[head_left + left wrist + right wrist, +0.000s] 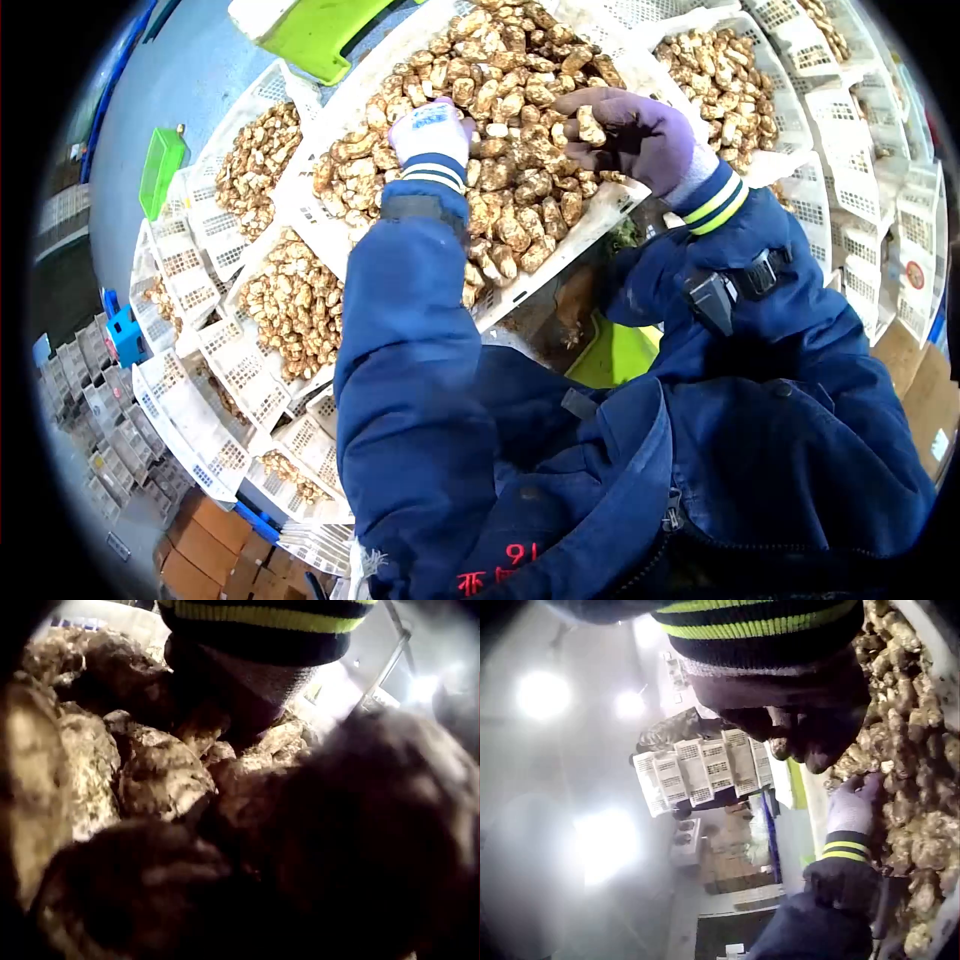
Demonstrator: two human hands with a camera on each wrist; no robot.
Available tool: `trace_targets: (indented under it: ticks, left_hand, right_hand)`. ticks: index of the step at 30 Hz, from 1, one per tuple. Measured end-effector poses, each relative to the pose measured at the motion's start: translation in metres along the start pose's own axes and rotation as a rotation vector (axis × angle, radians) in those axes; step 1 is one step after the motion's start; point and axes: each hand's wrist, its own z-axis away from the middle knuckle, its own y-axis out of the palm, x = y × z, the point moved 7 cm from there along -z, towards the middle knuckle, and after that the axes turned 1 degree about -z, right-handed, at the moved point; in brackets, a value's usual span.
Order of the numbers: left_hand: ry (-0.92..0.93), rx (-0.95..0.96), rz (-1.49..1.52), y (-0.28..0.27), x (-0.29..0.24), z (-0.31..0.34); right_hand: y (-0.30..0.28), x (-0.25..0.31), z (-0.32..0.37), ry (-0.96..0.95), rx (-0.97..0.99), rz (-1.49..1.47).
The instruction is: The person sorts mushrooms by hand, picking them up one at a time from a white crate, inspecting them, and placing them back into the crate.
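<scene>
A heap of stubby, mottled brown-and-cream produce pieces (515, 185) fills a white plastic crate (306, 214) in front of me. My gloved left hand (432, 132) reaches down into the left part of the heap, its fingers mostly hidden; I cannot tell whether they grip a piece. The left wrist view is dark, with several lumpy pieces (161, 776) close to the lens. Over the crate's right side, my right hand (640, 135), in a purple-and-white glove, pinches one produce piece (590, 127) between thumb and fingers. That piece (778, 742) also shows beneath the right fingers in the right wrist view.
More white crates of similar pieces stand at the left (290, 300) and right (718, 95). Bright green plastic (318, 38) lies beyond the crate, and a green basket (162, 172) at far left. Stacked white crates (705, 771) appear in the right wrist view.
</scene>
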Motion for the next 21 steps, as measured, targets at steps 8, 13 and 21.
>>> trace_targets:
  ticks: [8, 13, 21]
  left_hand:
    - [-0.077, -0.144, 0.365, 0.001, 0.028, 0.026]
    - [0.057, -0.070, 1.368, -0.013, -0.020, 0.110]
    - [0.187, -0.352, 0.977, -0.026, -0.012, 0.074]
  right_hand:
    - [-0.011, -0.004, -0.005, 0.067, -0.185, 0.222]
    - [0.006, -0.020, -0.009, 0.149, -0.116, 0.434]
    - [-0.036, -0.007, -0.002, -0.063, -0.239, 0.192]
